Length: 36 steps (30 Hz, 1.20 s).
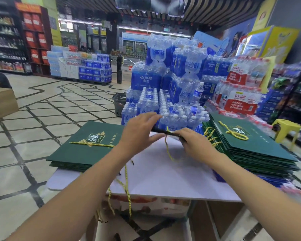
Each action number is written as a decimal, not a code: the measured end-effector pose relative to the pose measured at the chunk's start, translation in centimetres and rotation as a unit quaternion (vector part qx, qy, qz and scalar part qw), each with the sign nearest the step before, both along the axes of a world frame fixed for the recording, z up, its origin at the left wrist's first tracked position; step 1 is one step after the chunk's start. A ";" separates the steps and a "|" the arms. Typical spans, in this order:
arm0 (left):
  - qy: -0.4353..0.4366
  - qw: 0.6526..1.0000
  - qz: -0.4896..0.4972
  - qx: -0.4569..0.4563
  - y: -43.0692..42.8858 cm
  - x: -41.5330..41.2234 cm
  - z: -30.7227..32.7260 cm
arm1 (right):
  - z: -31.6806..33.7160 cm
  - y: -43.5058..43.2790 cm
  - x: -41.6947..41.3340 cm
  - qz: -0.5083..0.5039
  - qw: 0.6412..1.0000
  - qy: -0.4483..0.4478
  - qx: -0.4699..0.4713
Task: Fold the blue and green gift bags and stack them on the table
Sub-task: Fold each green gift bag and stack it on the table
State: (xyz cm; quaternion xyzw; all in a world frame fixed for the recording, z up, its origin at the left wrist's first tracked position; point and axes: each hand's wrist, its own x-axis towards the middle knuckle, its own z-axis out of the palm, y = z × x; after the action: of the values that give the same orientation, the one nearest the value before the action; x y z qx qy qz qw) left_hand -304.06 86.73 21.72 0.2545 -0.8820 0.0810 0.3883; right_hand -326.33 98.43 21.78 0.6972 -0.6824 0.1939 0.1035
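Both my hands hold one flat green gift bag (165,132) edge-on above the middle of the white table (155,178). My left hand (139,134) grips its left end between thumb and fingers. My right hand (195,143) pinches its right end. The bag's yellow cord handle (169,150) dangles below it. A stack of folded green bags (87,146) with a gold logo lies on the table's left. A taller stack of green bags (247,145) lies on the right, with blue bags (221,176) under it.
Shrink-wrapped packs of water bottles (172,94) are piled just behind the table. A yellow stool (287,129) stands at the right. Yellow cords (127,192) hang off the table's front edge over cartons (146,206) below. A shopping basket (119,103) sits on the tiled floor.
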 end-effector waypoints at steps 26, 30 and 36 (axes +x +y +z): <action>-0.254 0.945 0.045 0.198 4.3 -2.0 -9.2 | -9.0 1.6 4.8 -0.141 0.977 -0.047 0.153; -0.237 0.953 0.046 0.184 2.3 -3.4 -7.6 | -10.0 1.8 5.0 -0.137 0.972 -0.005 0.192; -0.290 0.928 -0.043 0.230 -1.2 -9.3 -6.0 | -10.6 1.7 4.9 -0.134 0.972 -0.005 0.192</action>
State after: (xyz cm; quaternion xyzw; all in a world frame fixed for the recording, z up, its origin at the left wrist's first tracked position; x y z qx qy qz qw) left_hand -313.40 85.54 15.70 0.2644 -0.9605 -0.0709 0.0495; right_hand -321.42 100.15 11.21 0.6048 -0.7949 0.0475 -0.0108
